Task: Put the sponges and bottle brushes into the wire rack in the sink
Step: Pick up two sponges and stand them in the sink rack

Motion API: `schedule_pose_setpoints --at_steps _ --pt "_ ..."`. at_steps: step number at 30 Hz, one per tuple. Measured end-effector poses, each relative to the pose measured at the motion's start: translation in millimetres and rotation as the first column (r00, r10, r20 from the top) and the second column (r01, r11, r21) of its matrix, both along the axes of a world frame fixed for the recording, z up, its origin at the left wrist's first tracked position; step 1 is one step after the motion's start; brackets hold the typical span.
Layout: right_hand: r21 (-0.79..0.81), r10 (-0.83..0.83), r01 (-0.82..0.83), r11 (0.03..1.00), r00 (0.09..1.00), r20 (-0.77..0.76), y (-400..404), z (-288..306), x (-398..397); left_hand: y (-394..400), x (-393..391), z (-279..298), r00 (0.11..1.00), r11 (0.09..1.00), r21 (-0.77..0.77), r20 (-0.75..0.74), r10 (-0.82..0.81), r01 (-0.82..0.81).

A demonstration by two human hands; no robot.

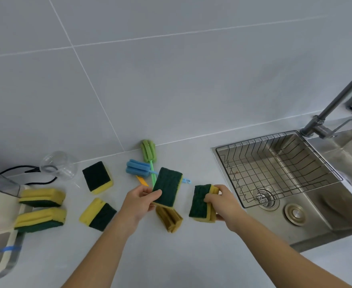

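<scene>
So far nothing is racked. At the left, four yellow-and-green scouring sponges (97, 177) lie on the pale grey surface (171, 256). Your left hand (138, 201) pinches one green-faced sponge (166, 187) above the foam bottle brushes (138, 167); your right hand (223, 201) clasps another sponge (202, 203). At the right, the wire rack (275, 163) sits empty in the steel sink (316, 215).

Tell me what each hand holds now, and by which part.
Left hand: a sponge, pinched at its lower edge. Right hand: another sponge, gripped across its yellow side.
</scene>
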State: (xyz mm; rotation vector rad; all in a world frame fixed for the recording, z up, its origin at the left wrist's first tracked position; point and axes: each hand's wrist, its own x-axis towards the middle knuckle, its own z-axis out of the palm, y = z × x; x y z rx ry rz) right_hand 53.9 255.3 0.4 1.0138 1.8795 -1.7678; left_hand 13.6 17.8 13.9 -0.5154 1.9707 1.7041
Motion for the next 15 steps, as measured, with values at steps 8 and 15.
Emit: schedule_pose_setpoints --at_steps 8,15 --pt "-0.182 -0.175 0.155 0.971 0.98 -0.098 18.3 25.6 42.7 0.4 55.0 24.9 0.996 0.985 0.158 -0.029 0.079 -0.073" --pt "-0.312 -0.296 0.231 0.922 0.939 -0.178 36.1 35.5 75.9 16.7 78.8 28.1 0.996 0.965 0.25 -0.027 0.084 -0.075"
